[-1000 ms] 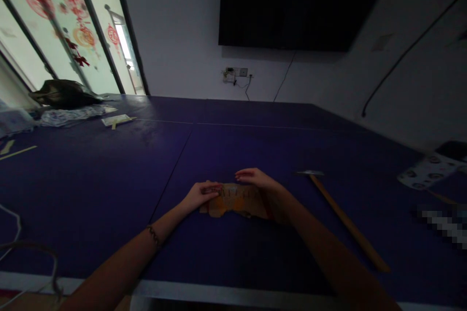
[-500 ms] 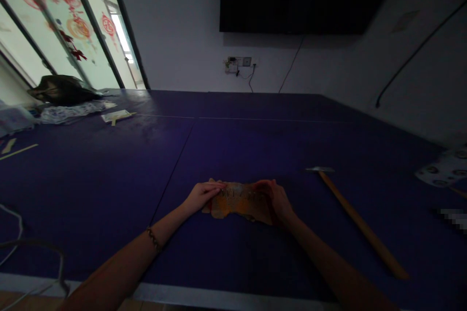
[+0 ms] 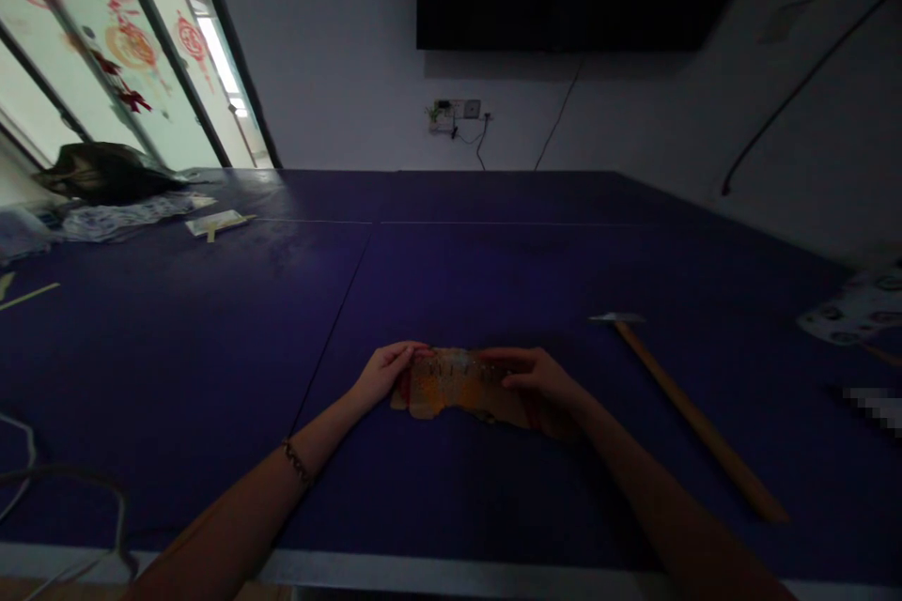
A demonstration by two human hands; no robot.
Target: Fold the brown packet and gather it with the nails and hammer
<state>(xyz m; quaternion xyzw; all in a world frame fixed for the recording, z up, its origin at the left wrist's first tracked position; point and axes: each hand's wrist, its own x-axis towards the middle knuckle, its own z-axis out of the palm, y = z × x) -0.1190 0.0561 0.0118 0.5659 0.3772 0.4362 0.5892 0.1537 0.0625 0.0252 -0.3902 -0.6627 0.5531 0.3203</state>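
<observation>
A flat, brownish piece (image 3: 458, 385) with ragged edges, orange patches and small dark marks lies on the purple table. At its left end, my left hand (image 3: 384, 368) has its fingers closed on the upper corner. My right hand (image 3: 539, 376) rests over the right part, thumb and fingers apart, the fingertips along the top edge. To the right lies a hammer (image 3: 697, 418) with a wooden handle and a thin metal head.
The purple table (image 3: 211, 376) fills the lower view. A dark bag (image 3: 105, 171), crumpled plastic (image 3: 127, 214) and a white packet (image 3: 215, 223) lie at the back left. White cables (image 3: 116, 516) hang at the near left. A spotted item (image 3: 846, 312) sits at far right.
My right hand has shifted over the piece, and its thumb and fingers have spread from the right edge. My left hand has slid slightly left. The view has shifted a little.
</observation>
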